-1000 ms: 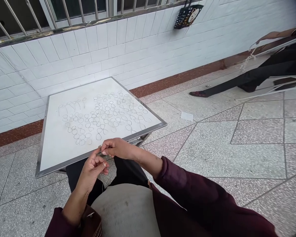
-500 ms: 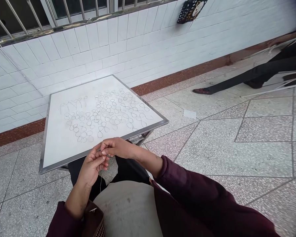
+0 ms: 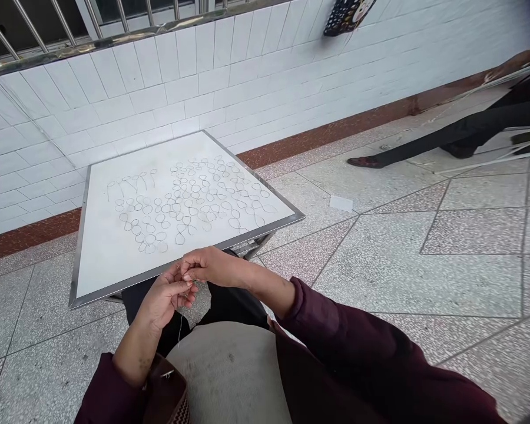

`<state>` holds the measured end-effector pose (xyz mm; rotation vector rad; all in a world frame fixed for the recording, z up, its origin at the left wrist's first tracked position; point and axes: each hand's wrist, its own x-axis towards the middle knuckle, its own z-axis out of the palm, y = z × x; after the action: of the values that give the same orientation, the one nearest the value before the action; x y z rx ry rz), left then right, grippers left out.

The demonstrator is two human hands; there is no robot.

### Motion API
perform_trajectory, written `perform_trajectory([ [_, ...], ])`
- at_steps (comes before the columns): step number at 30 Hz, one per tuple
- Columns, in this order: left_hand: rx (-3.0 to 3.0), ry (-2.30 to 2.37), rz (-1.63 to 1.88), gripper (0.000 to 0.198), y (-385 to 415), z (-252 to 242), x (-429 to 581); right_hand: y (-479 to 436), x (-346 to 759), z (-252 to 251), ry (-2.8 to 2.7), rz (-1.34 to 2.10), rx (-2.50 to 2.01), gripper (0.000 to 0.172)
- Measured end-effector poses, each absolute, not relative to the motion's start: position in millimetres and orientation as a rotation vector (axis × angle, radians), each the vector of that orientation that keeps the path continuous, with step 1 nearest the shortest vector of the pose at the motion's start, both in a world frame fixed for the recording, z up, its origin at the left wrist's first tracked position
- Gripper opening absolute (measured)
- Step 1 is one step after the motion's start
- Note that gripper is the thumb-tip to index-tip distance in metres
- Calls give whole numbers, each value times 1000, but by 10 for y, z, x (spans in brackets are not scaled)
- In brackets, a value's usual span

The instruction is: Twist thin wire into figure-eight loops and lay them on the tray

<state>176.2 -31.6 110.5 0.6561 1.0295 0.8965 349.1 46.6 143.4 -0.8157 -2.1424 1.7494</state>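
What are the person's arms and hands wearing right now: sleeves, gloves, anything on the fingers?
The left hand and right hand are bare: no gloves, no rings or watch visible. Both arms wear dark maroon fabric long sleeves, ending partway up the forearms.

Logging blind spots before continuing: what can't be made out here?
Head view: thread upper end, hidden by the fingers of left hand and right hand pinching it.
Loops on the table: material too small.
Another person: cut off by right edge.
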Motion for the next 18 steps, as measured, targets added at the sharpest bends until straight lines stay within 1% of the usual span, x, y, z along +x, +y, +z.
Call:
perform_trajectory([
  [2,674,1052,899,45,-310,1121,1787,478,3500,1424,-2156,1721,-834,9],
  [6,689,1087,929,54,-308,1139,1859,528,3522,1387,-2106,1770,-830,6],
  [10,747,1171,1041,72,-328,1129,1938,561,3530,1364,-2085,1747,-863,6],
  [12,784,1193,1071,77,-338,1121,1961,567,3528,1352,-2074,1751,-869,6],
  [14,798,1200,1068,74,-342,1110,1968,574,3527,1333,-2072,1764,-862,6],
  [18,809,1183,1040,63,-349,1081,1968,621,3542,1291,-2077,1716,-878,5],
])
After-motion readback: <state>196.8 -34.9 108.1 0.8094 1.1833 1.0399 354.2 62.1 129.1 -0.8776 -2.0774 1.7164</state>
